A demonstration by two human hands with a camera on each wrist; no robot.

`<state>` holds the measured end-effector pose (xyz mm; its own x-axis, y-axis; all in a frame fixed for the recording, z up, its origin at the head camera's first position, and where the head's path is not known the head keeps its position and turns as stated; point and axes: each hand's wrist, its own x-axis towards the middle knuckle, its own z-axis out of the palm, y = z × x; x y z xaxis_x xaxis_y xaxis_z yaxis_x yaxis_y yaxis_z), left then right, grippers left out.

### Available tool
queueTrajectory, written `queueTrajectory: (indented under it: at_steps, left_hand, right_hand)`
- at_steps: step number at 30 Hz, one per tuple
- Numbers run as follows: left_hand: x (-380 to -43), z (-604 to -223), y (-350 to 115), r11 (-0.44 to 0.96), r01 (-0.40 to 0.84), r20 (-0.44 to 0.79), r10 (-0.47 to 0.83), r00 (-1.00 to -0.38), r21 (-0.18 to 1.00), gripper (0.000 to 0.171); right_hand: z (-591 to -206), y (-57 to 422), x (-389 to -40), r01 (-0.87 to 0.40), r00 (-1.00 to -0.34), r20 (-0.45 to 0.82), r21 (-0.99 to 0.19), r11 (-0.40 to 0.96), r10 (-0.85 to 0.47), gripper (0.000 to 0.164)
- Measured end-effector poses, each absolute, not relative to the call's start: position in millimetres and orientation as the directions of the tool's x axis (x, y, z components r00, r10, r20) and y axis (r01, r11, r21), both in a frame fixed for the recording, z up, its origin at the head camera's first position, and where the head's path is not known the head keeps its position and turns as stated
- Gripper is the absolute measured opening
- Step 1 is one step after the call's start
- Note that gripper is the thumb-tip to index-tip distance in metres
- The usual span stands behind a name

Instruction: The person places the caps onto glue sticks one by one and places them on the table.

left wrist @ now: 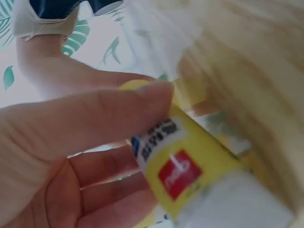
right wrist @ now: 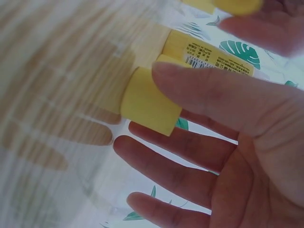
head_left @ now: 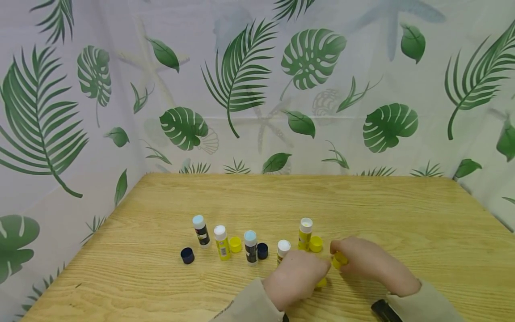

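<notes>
The left hand [head_left: 298, 273] had its grip closed round a yellow glue stick [left wrist: 190, 161] near the tabletop [head_left: 402, 210]. The right hand [head_left: 368, 259] pinched a yellow cap [right wrist: 149, 102] in its narrowed grip, near a loose cap [head_left: 316, 244].

Smooth plastic, glossy wood grain
Caps [right wrist: 148, 104] and tubes [head_left: 222, 246] look like smooth plastic; the surface [head_left: 132, 268] is glossy and wood-grained; backdrop [head_left: 249, 154] and sleeves [head_left: 246, 305] look like matt cloth.
</notes>
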<state>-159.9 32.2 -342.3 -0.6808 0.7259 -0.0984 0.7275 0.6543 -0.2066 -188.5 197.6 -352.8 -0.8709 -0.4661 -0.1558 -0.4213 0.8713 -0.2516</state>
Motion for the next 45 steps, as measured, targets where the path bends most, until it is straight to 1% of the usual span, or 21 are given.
queueTrajectory:
  at_steps: [3,5,8,11,14,17,20,23,28,32,35,39,45]
  left_hand:
    - [-160.1,-335.8,30.8,0.649,0.739,-0.070,0.741,-0.668,-0.181,0.016]
    - [-160.9,-329.9,29.0,0.651,0.745,-0.042,0.748,-0.662,-0.142,0.021]
    - [-162.9,-320.1,24.4,0.663,0.749,0.035,0.748,-0.662,-0.013,0.035]
    - [-165.3,-309.6,17.9,0.656,0.744,0.135,0.731,-0.669,0.129,0.040]
    - [-168.6,-302.9,11.4,0.635,0.737,0.266,0.688,-0.675,0.230,0.038]
    - [-172.1,-301.1,6.7,0.613,0.718,0.366,0.618,-0.696,0.329,0.040]
    - [-175.4,-301.1,3.7,0.560,0.684,0.418,0.541,-0.729,0.468,0.040]
    - [-177.8,-301.4,1.7,0.462,0.642,0.442,0.473,-0.762,0.611,0.039]
    - [-181.1,-300.9,0.0,0.283,0.577,0.449,0.407,-0.795,0.766,0.033]
    - [-182.0,-299.3,-1.3,0.170,0.526,0.432,0.392,-0.812,0.833,0.030]
    - [-181.3,-297.9,-2.0,0.131,0.492,0.411,0.390,-0.824,0.861,0.030]
    - [-181.0,-298.1,-1.8,0.126,0.471,0.393,0.390,-0.833,0.873,0.030]
    - [-181.2,-300.3,-0.2,0.155,0.489,0.402,0.391,-0.828,0.858,0.026]
  right_hand:
    - [-353.9,198.2,-188.5,-0.436,-0.867,-0.140,-0.255,0.863,-0.479,0.026]
    - [-354.4,198.8,-188.6,-0.449,-0.862,-0.129,-0.256,0.856,-0.491,0.027]
    - [-354.6,201.0,-187.6,-0.500,-0.843,-0.074,-0.259,0.826,-0.533,0.029]
    - [-354.3,202.4,-186.5,-0.521,-0.833,-0.047,-0.269,0.810,-0.551,0.028]
    - [-354.4,202.3,-187.3,-0.503,-0.836,-0.078,-0.282,0.817,-0.543,0.026]
    - [-354.2,201.5,-188.9,-0.482,-0.841,-0.120,-0.277,0.831,-0.528,0.027]
    - [-353.6,201.1,-188.3,-0.474,-0.843,-0.129,-0.279,0.835,-0.522,0.025]
    - [-352.8,201.0,-187.3,-0.476,-0.842,-0.123,-0.289,0.831,-0.525,0.024]
    - [-352.8,200.4,-187.5,-0.454,-0.850,-0.140,-0.291,0.842,-0.507,0.026]
    - [-353.4,200.1,-186.7,-0.438,-0.859,-0.144,-0.291,0.851,-0.491,0.027]
    - [-354.2,200.6,-186.1,-0.444,-0.858,-0.128,-0.299,0.845,-0.497,0.027]
    - [-354.9,201.0,-185.8,-0.454,-0.855,-0.111,-0.308,0.836,-0.506,0.026]
    - [-356.1,201.3,-187.1,-0.467,-0.849,-0.103,-0.316,0.826,-0.519,0.026]
